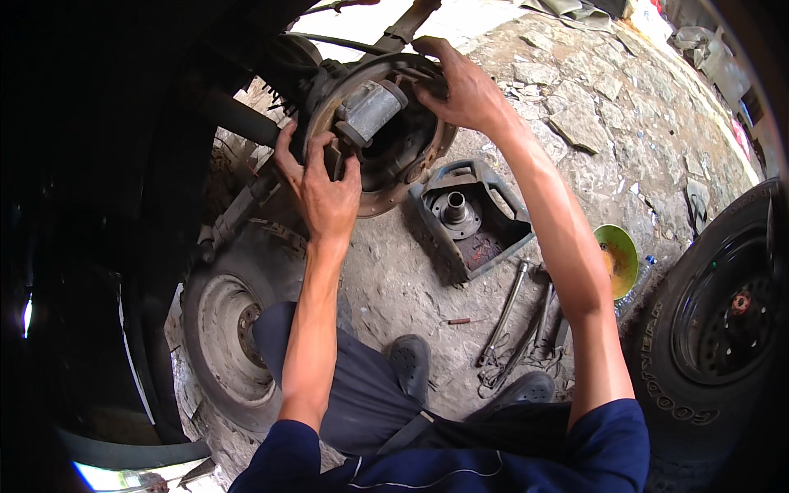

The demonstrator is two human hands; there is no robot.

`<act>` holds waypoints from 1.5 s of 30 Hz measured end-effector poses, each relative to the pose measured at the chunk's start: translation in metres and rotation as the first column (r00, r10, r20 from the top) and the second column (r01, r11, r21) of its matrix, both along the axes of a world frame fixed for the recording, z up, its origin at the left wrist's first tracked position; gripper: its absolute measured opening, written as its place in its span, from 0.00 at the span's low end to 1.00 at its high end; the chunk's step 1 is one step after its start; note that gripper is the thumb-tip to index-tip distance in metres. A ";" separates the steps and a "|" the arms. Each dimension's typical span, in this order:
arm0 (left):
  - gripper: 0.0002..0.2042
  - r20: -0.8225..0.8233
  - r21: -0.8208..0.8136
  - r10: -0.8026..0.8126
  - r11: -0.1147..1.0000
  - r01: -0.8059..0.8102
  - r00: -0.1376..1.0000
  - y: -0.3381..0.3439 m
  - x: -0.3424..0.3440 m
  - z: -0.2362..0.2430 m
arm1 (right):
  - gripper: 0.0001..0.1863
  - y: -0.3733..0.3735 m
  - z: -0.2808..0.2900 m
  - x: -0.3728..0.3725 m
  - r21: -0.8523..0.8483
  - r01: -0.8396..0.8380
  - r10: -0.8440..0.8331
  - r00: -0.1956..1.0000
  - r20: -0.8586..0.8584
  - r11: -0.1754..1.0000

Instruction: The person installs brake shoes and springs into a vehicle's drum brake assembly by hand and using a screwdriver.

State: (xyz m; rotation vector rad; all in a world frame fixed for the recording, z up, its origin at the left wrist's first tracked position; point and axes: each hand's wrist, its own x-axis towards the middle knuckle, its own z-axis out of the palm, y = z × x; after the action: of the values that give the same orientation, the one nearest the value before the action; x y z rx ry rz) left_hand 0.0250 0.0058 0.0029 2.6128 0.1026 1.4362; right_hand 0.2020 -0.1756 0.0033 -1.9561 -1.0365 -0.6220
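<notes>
A round, rusty brake backing plate (386,201) is mounted at the axle end under the vehicle. A grey, rounded metal part (371,112) sits across its face, beside a dark central opening. My left hand (327,193) grips the plate's lower left edge, fingers curled over the rim next to a small brownish piece I cannot make out. At the upper right, my right hand (468,90) closes around the rim, with some fingertips hidden behind it. Below the plate, an open container (511,261) holds a flanged metal hub or spindle (457,209).
Metal bars and wrenches (505,312) lie on the ground by my shoes, near a small spring (464,321). A green bowl (618,259) stands beside my right arm. One wheel (234,329) lies at lower left, a big tyre (699,345) at right. Dark bodywork fills the left.
</notes>
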 end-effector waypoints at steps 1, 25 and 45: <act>0.18 -0.017 -0.072 -0.051 0.996 0.050 0.999 0.003 0.002 -0.002 | 0.30 -0.002 0.004 -0.001 -0.048 -0.002 0.002 1.000 -0.006 0.999; 0.14 0.081 0.115 -0.245 0.965 0.235 0.966 0.012 -0.001 -0.025 | 0.28 -0.029 -0.037 0.006 -0.024 0.011 -0.004 0.967 0.253 1.000; 0.18 0.056 0.063 -0.260 0.964 0.257 0.964 0.011 -0.002 -0.024 | 0.24 -0.016 -0.041 -0.006 0.141 0.059 -0.080 0.986 0.144 0.988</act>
State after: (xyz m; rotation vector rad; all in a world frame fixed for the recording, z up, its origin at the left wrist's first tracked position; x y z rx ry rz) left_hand 0.0229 0.0165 -0.0209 2.5050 -0.2804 1.4450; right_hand 0.1961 -0.1916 -0.0377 -1.8543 -0.9915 -0.8672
